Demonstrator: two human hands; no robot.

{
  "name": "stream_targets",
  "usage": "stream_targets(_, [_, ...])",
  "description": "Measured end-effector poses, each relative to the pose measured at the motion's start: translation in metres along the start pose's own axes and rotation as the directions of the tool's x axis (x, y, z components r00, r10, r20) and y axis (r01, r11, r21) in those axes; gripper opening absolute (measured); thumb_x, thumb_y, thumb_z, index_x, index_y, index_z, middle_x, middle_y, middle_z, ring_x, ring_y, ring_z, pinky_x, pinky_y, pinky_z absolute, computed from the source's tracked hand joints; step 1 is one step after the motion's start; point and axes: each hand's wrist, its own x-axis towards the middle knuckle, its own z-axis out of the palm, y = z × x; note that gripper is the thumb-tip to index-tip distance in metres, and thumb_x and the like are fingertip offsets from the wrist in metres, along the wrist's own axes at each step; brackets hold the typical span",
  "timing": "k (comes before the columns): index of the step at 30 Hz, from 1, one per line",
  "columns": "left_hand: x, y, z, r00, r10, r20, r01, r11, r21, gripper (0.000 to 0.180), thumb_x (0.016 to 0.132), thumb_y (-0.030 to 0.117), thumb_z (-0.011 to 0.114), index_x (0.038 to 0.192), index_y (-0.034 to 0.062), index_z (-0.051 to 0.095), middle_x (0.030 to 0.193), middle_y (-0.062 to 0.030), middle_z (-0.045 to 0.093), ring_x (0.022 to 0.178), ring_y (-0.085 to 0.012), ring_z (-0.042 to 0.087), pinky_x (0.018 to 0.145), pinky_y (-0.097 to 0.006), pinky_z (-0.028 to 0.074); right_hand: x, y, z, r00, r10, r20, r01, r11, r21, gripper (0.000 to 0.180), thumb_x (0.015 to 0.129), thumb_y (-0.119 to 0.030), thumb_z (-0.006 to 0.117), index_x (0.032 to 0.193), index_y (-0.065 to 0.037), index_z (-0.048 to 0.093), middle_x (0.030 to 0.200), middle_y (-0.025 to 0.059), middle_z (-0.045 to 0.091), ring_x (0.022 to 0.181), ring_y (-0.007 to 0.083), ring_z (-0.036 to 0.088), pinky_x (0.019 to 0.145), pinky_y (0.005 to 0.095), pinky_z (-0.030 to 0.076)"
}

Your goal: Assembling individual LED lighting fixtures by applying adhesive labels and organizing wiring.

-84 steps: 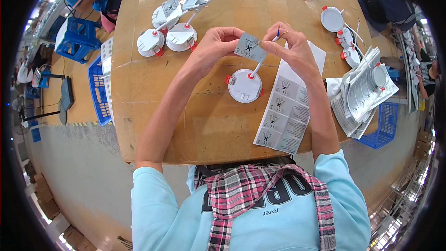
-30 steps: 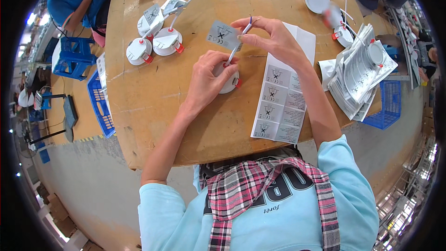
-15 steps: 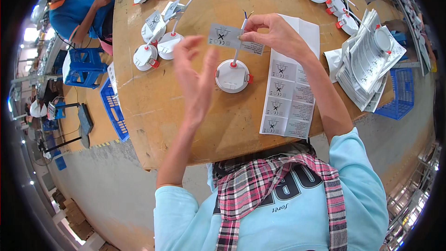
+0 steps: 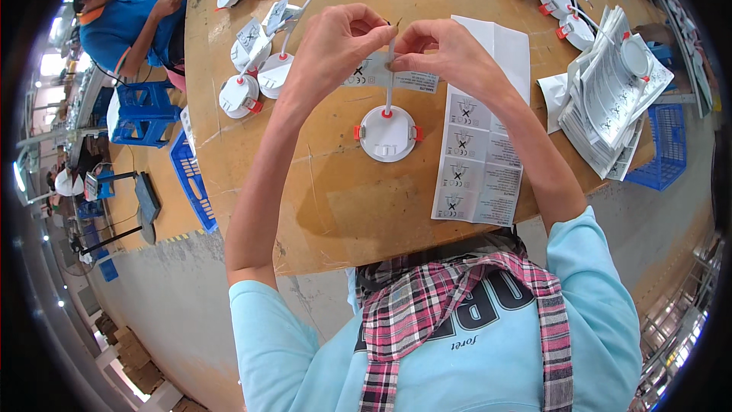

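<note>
Our left hand (image 4: 339,42) pinches near the top of the cable (image 4: 390,99); on what, we cannot tell. The label (image 4: 377,72) crosses the cable, beyond the lamp (image 4: 387,137) on the table (image 4: 328,206). Our right hand (image 4: 451,53) pinches the label at the cable. We seem to be attaching it; the next move likely calls for an even fold.

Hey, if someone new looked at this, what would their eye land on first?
Probably the two bare hands meeting near the table's middle: the left hand at the upper end of a white cable, the right hand pinching a silvery label by it. Just below sits the cable's round white fixture with red-tipped clips. To the right, a messy paper stack by the table's edge stands out too.
</note>
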Motion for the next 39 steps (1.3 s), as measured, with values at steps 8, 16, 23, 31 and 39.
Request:
stream_targets(8, [0.004, -0.006, -0.004, 0.997, 0.059, 0.040, -0.057, 0.997, -0.054, 0.018, 0.085, 0.016, 0.066, 0.092, -0.0004, 0.064, 0.083, -0.0066, 0.068, 0.081, -0.0122, 0.066, 0.075, -0.026, 0.052, -0.008, -0.022, 0.006, 0.998, 0.064, -0.004, -0.064, 0.996, -0.068, 0.017, 0.075, -0.012, 0.071, 0.084, 0.001, 0.065, 0.074, 0.0072, 0.065, 0.072, 0.0149, 0.061, 0.068, 0.0294, 0.048])
stream_targets(16, [0.005, -0.011, -0.008, 0.995, 0.079, 0.069, -0.070, 0.991, -0.117, 0.019, 0.081, 0.012, 0.064, 0.092, -0.0042, 0.065, 0.076, -0.0101, 0.069, 0.073, -0.0154, 0.067, 0.069, -0.027, 0.052, -0.018, -0.045, -0.006, 0.887, -0.445, 0.123, 0.456, 0.885, -0.092, 0.011, 0.076, -0.008, 0.069, 0.080, -0.001, 0.061, 0.075, 0.0039, 0.061, 0.071, 0.0132, 0.056, 0.068, 0.0269, 0.045])
stream_targets(23, [-0.001, -0.020, -0.012, 1.000, 0.005, 0.018, -0.001, 0.985, -0.174, 0.041, 0.093, 0.034, 0.054, 0.113, -0.0010, 0.060, 0.099, -0.0106, 0.067, 0.095, -0.0149, 0.062, 0.083, -0.028, 0.047, -0.012, -0.034, -0.018, 0.972, -0.225, 0.072, 0.221, 0.974, 0.054, 0.014, 0.083, -0.012, 0.066, 0.086, 0.001, 0.062, 0.076, 0.0022, 0.061, 0.076, 0.0076, 0.055, 0.069, 0.0236, 0.045])
stream_targets(31, [-0.033, 0.009, -0.014, 0.993, -0.111, 0.033, 0.115, 0.978, -0.173, 0.043, 0.086, 0.040, 0.058, 0.106, 0.0021, 0.064, 0.093, -0.0057, 0.064, 0.086, -0.0119, 0.058, 0.080, -0.027, 0.042, -0.012, -0.025, -0.014, 0.996, 0.066, 0.056, -0.067, 0.998, 0.015, 0.022, 0.080, -0.015, 0.067, 0.094, 0.002, 0.065, 0.076, 0.0045, 0.062, 0.072, 0.0106, 0.057, 0.068, 0.0243, 0.046])
stream_targets(39, [-0.017, -0.024, 0.000, 0.985, -0.119, 0.128, 0.154, 0.937, -0.313, 0.020, 0.079, 0.024, 0.070, 0.084, 0.0044, 0.067, 0.075, -0.0003, 0.063, 0.074, -0.0071, 0.055, 0.070, -0.022, 0.040, -0.011, -0.013, -0.005, 0.992, 0.128, 0.020, -0.129, 0.991, 0.032, 0.036, 0.081, -0.013, 0.065, 0.113, 0.000, 0.056, 0.075, 0.0036, 0.061, 0.073, 0.0118, 0.057, 0.066, 0.0265, 0.045])
